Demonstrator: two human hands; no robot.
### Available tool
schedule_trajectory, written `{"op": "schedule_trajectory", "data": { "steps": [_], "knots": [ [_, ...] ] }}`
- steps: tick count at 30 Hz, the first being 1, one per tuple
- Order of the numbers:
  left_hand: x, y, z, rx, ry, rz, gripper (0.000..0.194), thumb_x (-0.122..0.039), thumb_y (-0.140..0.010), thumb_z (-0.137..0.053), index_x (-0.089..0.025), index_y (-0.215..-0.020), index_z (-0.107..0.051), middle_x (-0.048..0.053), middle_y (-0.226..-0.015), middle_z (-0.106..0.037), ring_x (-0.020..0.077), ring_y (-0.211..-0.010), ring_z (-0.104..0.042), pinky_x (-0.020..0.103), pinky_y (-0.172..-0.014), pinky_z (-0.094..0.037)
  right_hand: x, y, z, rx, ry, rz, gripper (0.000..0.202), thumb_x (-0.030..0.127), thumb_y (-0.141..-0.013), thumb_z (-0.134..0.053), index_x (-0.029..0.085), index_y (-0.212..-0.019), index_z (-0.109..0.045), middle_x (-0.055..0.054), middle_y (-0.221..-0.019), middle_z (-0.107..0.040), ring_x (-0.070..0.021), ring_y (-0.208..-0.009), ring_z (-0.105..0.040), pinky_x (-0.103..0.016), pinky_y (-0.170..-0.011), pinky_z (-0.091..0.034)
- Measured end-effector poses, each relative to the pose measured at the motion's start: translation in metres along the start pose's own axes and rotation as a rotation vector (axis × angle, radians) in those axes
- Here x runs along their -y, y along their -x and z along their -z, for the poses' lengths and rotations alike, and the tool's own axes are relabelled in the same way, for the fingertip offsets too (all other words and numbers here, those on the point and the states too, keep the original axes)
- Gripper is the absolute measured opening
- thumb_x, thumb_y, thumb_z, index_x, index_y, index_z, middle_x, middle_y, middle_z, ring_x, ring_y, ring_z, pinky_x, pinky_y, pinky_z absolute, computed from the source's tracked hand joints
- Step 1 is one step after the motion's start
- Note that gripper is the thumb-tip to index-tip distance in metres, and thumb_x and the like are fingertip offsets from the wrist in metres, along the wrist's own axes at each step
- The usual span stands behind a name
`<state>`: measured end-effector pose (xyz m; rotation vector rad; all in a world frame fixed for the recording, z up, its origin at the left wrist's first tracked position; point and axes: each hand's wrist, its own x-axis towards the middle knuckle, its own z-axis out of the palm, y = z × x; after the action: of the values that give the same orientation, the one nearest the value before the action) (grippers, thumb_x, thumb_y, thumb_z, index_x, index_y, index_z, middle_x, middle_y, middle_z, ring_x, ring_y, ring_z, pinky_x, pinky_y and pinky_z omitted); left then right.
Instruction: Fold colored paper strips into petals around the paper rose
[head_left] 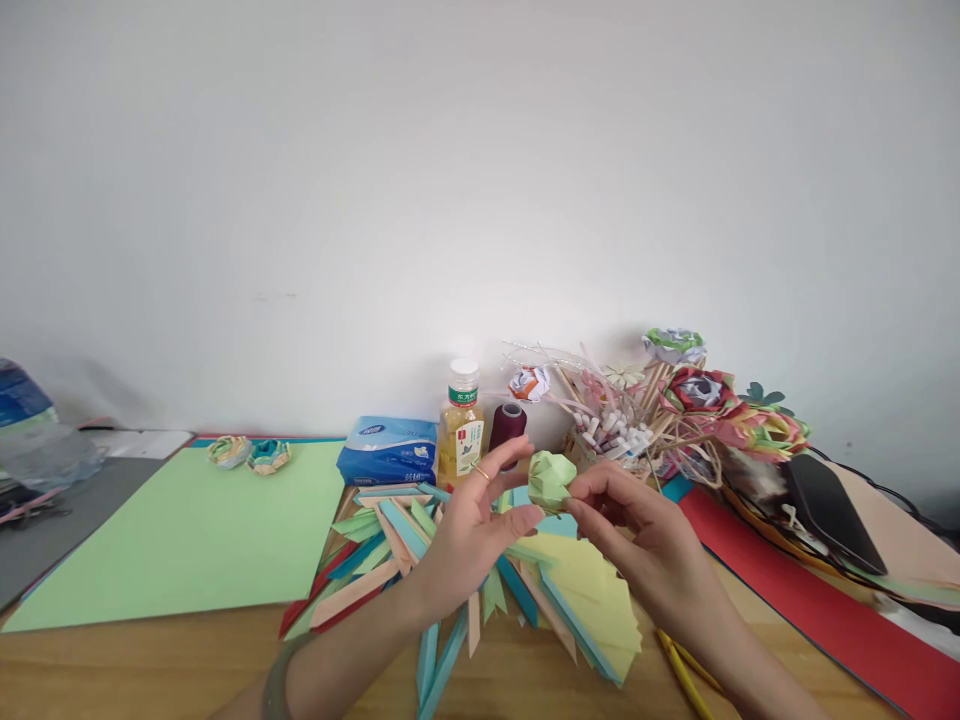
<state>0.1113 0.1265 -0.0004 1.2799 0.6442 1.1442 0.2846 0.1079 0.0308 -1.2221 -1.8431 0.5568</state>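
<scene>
A small folded light-green paper flower point(551, 478) is up in front of me, between my two hands. My right hand point(626, 515) pinches its lower right edge between thumb and fingers. From the left, my left hand point(480, 520) curves around the flower, with the thumb at its lower left side and one finger wearing a ring raised. Some left fingers are hidden behind the flower. Beneath my hands lie many folded paper strips point(395, 530) in blue, green, peach and red, beside a fanned stack of yellow paper sheets point(592, 590).
Behind stand a blue tissue pack point(388, 450), a drink bottle point(462, 430) and a dark thread spool point(508, 425). Paper flowers on sticks point(701, 390) fill the back right. Large green paper point(195, 530) carries two paper rosettes point(268, 456). Red paper point(810, 590) and a black device point(836, 510) lie right.
</scene>
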Motion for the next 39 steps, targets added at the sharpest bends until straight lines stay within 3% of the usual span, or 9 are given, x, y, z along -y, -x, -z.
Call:
{"op": "schedule_trajectory", "data": {
  "steps": [6,15,20,24,29,34,39],
  "knots": [
    [0.004,-0.001,0.002,-0.065,-0.207,-0.142,0.042,-0.024,-0.079,-0.065,-0.036,-0.119,-0.058,0.005,-0.120,-0.042,0.0233,-0.113,-0.046,0.031,-0.085,-0.051,0.000,0.000,0.002,0.063,-0.069,-0.022,0.019,0.033,-0.086,-0.057,0.020,-0.073,-0.059,0.000,-0.068,-0.056,-0.0141,-0.063,-0.053,-0.023,-0.050,-0.040],
    [0.002,0.004,0.001,-0.139,-0.428,-0.204,0.045,-0.029,-0.078,-0.067,-0.040,-0.120,-0.055,0.003,-0.117,-0.042,0.0216,-0.110,-0.048,0.032,-0.087,-0.049,0.001,-0.005,0.005,0.137,-0.195,-0.059,0.026,0.041,-0.083,-0.061,0.019,-0.072,-0.069,0.000,-0.064,-0.054,-0.0116,-0.055,-0.047,-0.023,-0.047,-0.038],
    [0.004,0.004,0.000,-0.115,-0.361,-0.212,0.042,-0.029,-0.078,-0.068,-0.037,-0.117,-0.056,0.004,-0.119,-0.040,0.0227,-0.109,-0.050,0.034,-0.089,-0.049,-0.001,-0.005,0.003,0.084,-0.224,-0.092,0.030,0.045,-0.077,-0.066,0.018,-0.065,-0.070,0.001,-0.057,-0.050,-0.0111,-0.052,-0.044,-0.022,-0.044,-0.035],
    [0.002,0.003,-0.002,-0.043,-0.181,-0.147,0.041,-0.029,-0.075,-0.070,-0.031,-0.113,-0.057,0.005,-0.120,-0.039,0.0238,-0.108,-0.051,0.034,-0.086,-0.051,-0.002,-0.004,0.000,0.080,-0.217,-0.124,0.030,0.046,-0.074,-0.068,0.018,-0.063,-0.070,0.001,-0.057,-0.052,-0.0114,-0.052,-0.045,-0.023,-0.045,-0.035],
    [0.001,-0.001,-0.003,-0.054,0.060,-0.054,0.037,-0.027,-0.071,-0.073,-0.024,-0.105,-0.058,0.006,-0.112,-0.052,0.0221,-0.107,-0.052,0.031,-0.083,-0.049,0.001,-0.003,-0.002,0.069,-0.213,-0.131,0.028,0.045,-0.075,-0.068,0.018,-0.066,-0.070,0.000,-0.061,-0.058,-0.0119,-0.054,-0.049,-0.022,-0.045,-0.039],
    [0.005,-0.004,-0.004,-0.094,0.241,-0.032,0.041,-0.020,-0.070,-0.075,-0.024,-0.106,-0.056,0.003,-0.104,-0.061,0.0189,-0.105,-0.054,0.029,-0.084,-0.046,0.010,0.003,-0.004,-0.006,-0.017,0.092,0.010,0.027,-0.080,-0.064,0.020,-0.078,-0.071,-0.002,-0.066,-0.065,-0.0126,-0.055,-0.057,-0.021,-0.046,-0.045],
    [0.006,0.002,-0.009,-0.085,0.356,-0.029,0.047,-0.018,-0.067,-0.077,-0.028,-0.108,-0.057,0.000,-0.106,-0.061,0.0154,-0.102,-0.055,0.025,-0.084,-0.045,0.012,0.013,-0.010,-0.255,0.375,0.460,0.009,0.014,-0.083,-0.059,0.019,-0.081,-0.067,-0.003,-0.069,-0.068,-0.0130,-0.056,-0.063,-0.022,-0.050,-0.049]
  ]
}}
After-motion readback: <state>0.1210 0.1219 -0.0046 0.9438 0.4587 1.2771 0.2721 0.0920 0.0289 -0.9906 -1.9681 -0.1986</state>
